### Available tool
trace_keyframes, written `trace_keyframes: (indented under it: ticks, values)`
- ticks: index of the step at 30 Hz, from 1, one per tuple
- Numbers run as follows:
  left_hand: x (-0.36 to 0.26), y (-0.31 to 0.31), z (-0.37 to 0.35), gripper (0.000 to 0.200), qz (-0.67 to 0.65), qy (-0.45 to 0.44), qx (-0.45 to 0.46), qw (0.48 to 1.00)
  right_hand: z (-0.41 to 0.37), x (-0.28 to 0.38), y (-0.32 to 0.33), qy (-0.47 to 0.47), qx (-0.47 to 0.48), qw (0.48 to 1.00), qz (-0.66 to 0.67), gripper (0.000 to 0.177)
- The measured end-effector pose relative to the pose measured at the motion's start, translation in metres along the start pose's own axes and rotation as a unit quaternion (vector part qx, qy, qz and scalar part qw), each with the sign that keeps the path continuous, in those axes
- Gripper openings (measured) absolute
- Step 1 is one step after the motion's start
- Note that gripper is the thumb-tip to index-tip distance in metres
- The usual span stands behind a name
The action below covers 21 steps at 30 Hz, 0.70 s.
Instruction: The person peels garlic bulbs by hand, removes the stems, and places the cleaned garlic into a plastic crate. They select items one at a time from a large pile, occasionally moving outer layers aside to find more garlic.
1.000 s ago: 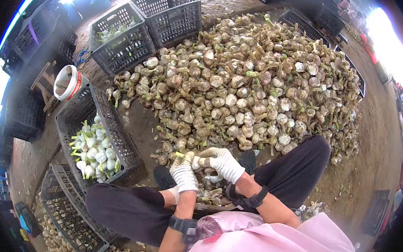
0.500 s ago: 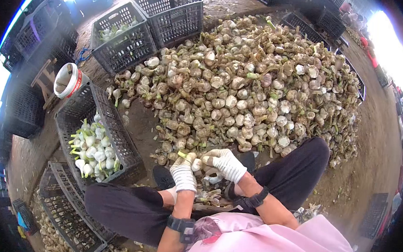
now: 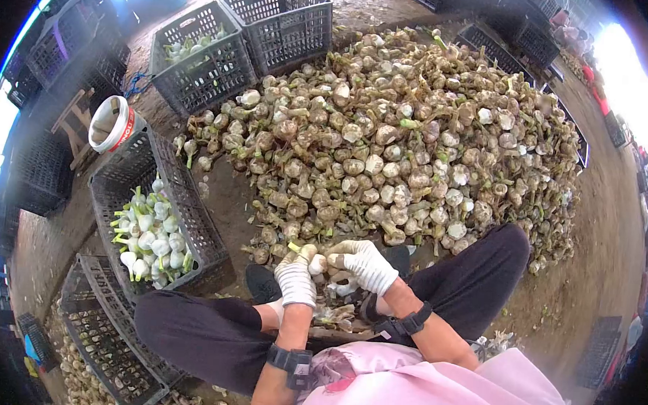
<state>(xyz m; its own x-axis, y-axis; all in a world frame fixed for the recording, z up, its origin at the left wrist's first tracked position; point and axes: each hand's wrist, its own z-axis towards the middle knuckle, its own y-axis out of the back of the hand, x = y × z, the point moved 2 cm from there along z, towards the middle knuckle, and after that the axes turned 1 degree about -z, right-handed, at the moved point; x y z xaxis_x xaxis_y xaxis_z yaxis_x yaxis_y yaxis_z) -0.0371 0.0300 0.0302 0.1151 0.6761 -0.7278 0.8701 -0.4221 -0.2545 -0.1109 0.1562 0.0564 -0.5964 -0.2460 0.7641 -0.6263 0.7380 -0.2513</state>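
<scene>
With fingers of the left hand [image 3: 296,276] clamped on a garlic bulb [image 3: 318,264], holding it just off the near edge of the garlic heap [image 3: 394,155]; with fingers of the right hand [image 3: 365,263] bent close alongside, cannot tell if touching. To the left, a dark crate [image 3: 184,205] of white bulbs [image 3: 155,233], near edge partly behind the left leg [image 3: 197,332]; by its far corner, a bucket [image 3: 125,126]. Beneath, brown littered floor [image 3: 597,219]; beyond, more crates [image 3: 40,174] and white glare [image 3: 629,73]
</scene>
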Motion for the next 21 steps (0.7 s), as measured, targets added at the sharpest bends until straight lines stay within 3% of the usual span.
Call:
trace_keyframes:
  ticks: [3,5,6,7,8,11,12,13,14,15,17,18,20,21]
  values:
    - [-0.005,-0.003,-0.004,0.009,-0.026,0.044,-0.01,0.999,-0.001,-0.001,0.001,0.017,-0.005,0.999,0.049,0.029]
    - [0.0,-0.002,0.001,0.008,-0.017,-0.052,-0.021,0.998,-0.005,0.004,-0.003,0.037,-0.012,0.997,0.066,0.028]
    - [0.008,0.001,0.005,0.008,-0.015,-0.05,-0.02,0.998,-0.01,0.012,-0.011,0.091,-0.042,0.994,-0.049,0.029]
    - [0.013,0.005,0.011,0.008,0.099,-0.171,-0.032,0.98,-0.01,0.019,-0.019,0.145,-0.072,0.973,-0.164,0.03]
    - [0.014,0.005,0.013,0.008,0.21,-0.287,-0.043,0.934,0.005,-0.002,-0.019,0.165,-0.092,0.971,-0.149,0.027]
    - [-0.005,-0.009,-0.012,0.006,0.275,-0.478,-0.054,0.832,0.008,-0.006,-0.031,0.242,-0.192,0.927,-0.212,0.023]
    - [-0.002,-0.005,-0.01,0.006,0.276,-0.478,-0.054,0.832,0.012,-0.008,-0.028,0.241,-0.192,0.928,-0.211,0.023]
    - [0.005,0.0,-0.004,0.005,0.163,-0.36,0.002,0.919,0.017,-0.011,-0.022,0.216,-0.169,0.951,-0.144,0.023]
    - [0.009,0.001,-0.001,0.005,0.045,-0.23,0.058,0.97,0.023,-0.016,-0.016,0.191,-0.145,0.968,-0.076,0.022]
    - [0.004,-0.001,-0.002,0.005,0.045,-0.232,0.061,0.97,0.045,-0.044,0.002,0.163,-0.142,0.975,-0.039,0.019]
    - [-0.003,-0.006,-0.006,0.006,-0.028,-0.141,0.073,0.987,0.039,-0.048,0.016,0.012,-0.08,0.997,0.015,0.026]
    - [-0.007,-0.002,-0.004,0.012,-0.105,-0.089,0.107,0.985,0.035,-0.048,0.022,0.01,-0.08,0.997,0.013,0.026]
    - [-0.003,0.002,0.003,0.011,-0.14,-0.074,0.103,0.982,0.031,-0.038,0.024,0.103,-0.028,0.988,-0.11,0.036]
    - [-0.001,0.004,0.005,0.011,-0.173,-0.056,0.099,0.978,0.024,-0.024,0.017,0.101,-0.026,0.988,-0.11,0.036]
